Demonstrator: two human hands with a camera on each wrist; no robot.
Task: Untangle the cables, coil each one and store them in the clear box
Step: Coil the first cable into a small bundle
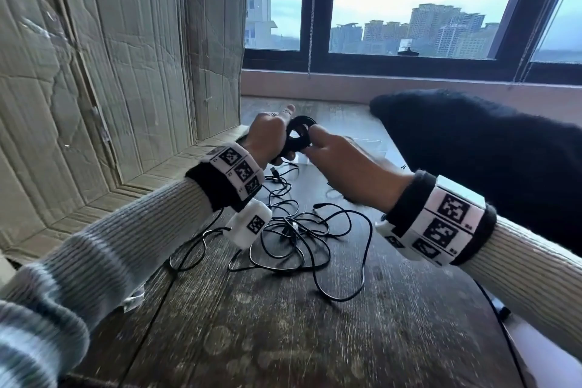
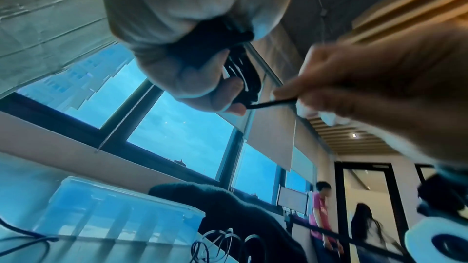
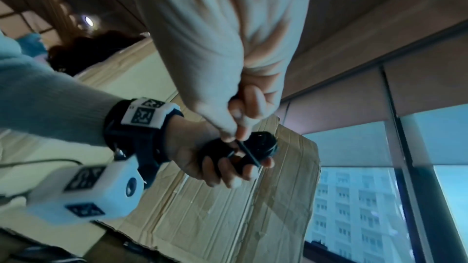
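My left hand (image 1: 271,135) grips a black coiled cable (image 1: 300,135) held up above the table; the coil (image 3: 260,145) sits in its curled fingers (image 3: 228,171). My right hand (image 1: 333,151) pinches the loose end of that cable (image 2: 271,103) between thumb and fingers (image 3: 233,127), right beside the coil (image 2: 243,71). A tangle of thin black cables (image 1: 299,230) lies on the wooden table (image 1: 283,324) below both hands. The clear box (image 2: 113,211) stands beyond the tangle, partly hidden in the head view by my right hand.
A large cardboard sheet (image 1: 110,72) leans upright along the table's left side. A dark fuzzy garment (image 1: 472,151) lies at the right, next to the box. Windows (image 1: 409,3) run behind the table. Two persons (image 2: 321,213) stand far off in the room.
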